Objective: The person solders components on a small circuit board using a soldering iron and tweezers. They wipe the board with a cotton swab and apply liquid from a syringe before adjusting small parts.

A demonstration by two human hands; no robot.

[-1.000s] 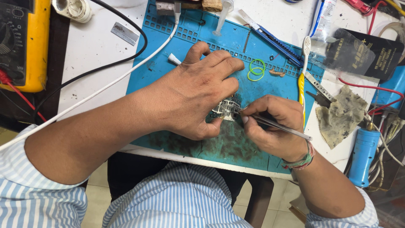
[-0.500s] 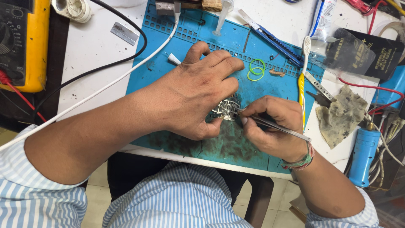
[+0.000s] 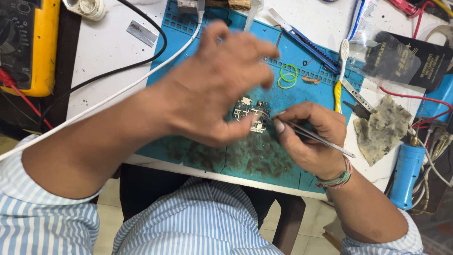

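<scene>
We are mid-repair on the small circuit board [image 3: 252, 113], centre of the blue mat [image 3: 188, 61]. Our left hand [image 3: 222, 89] hovers spread above it; our right hand [image 3: 309, 137], at three o'clock, pinches tweezers [image 3: 316, 137]. Next move likely needs steady, fine tip placement.

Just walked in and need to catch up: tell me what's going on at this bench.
A person in a striped shirt works on a small circuit board lying on a blue work mat. The right hand holds metal tweezers with the tips at the board's edge. The left hand is blurred, hovering over the board; whether it touches is unclear.
</scene>
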